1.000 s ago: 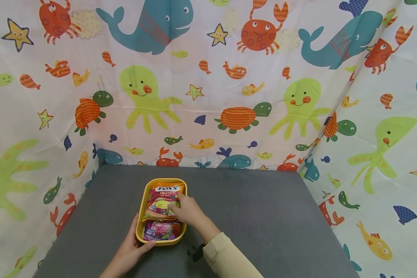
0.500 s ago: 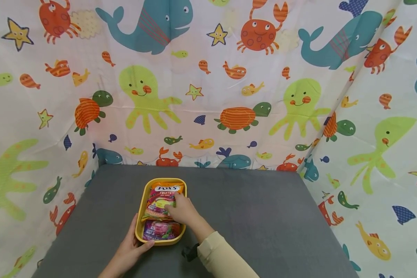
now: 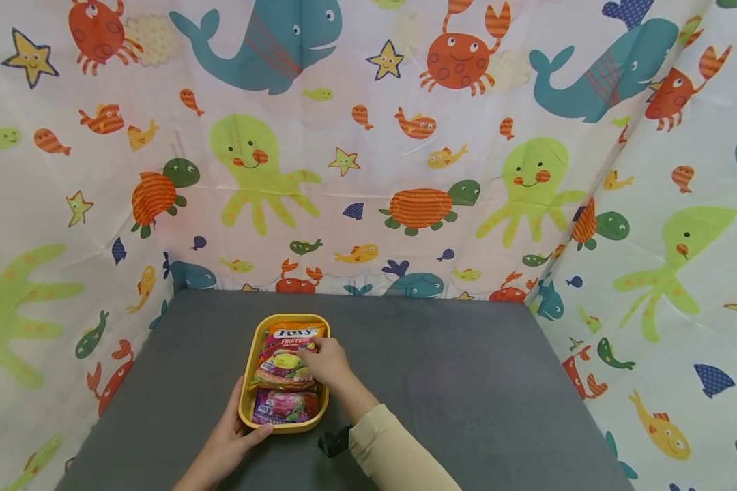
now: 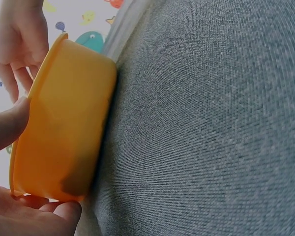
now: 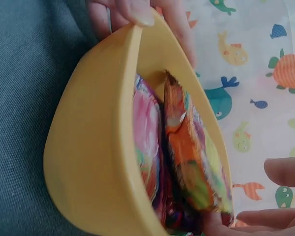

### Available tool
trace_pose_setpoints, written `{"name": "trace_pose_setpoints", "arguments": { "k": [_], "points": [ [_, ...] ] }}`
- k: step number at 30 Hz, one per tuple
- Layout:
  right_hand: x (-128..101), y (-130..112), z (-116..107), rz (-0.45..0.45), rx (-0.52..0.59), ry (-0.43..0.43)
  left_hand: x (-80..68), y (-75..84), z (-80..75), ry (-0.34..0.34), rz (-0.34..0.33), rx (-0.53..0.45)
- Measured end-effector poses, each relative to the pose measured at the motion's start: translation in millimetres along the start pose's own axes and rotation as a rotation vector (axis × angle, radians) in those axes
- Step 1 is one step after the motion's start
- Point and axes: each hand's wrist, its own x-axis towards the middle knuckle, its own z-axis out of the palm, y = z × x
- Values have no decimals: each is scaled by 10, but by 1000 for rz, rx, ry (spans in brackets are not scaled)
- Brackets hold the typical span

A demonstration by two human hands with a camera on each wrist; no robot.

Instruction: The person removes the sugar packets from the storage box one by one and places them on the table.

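A yellow plastic tub (image 3: 243, 399) with rounded corners stands on the grey table. My left hand (image 3: 228, 435) grips its near left corner, with the thumb on the rim and fingers round the wall (image 4: 69, 118). Inside, an orange-and-pink bag of Fox's fruit candy (image 3: 276, 372) leans at the back, and a purple candy bag (image 3: 285, 407) lies in front. My right hand (image 3: 333, 365) is over the tub's right rim. In the right wrist view its thumb (image 5: 285, 171) stands apart from the orange bag, while its fingertips are low at the bag's edge.
Grey cloth covers the table (image 3: 454, 389), which reaches to both sides of the tub. White curtain (image 3: 368, 136) with printed sea animals encloses the back and sides. A dark strap piece (image 3: 334, 442) hangs at the right wrist, by a cream sleeve (image 3: 399, 447).
My right thumb and fingers have shifted up and slightly to the right over the orange bag, uncovering more of its front. The left hand and the tub hold nearly still.
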Motion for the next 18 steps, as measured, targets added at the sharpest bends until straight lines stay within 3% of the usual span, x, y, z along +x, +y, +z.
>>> {"name": "trace_pose_setpoints", "arguments": {
  "k": [18],
  "points": [
    [8, 78, 9, -83, -78, -40, -9, 0, 10, -11, 32, -23]
  ]
}}
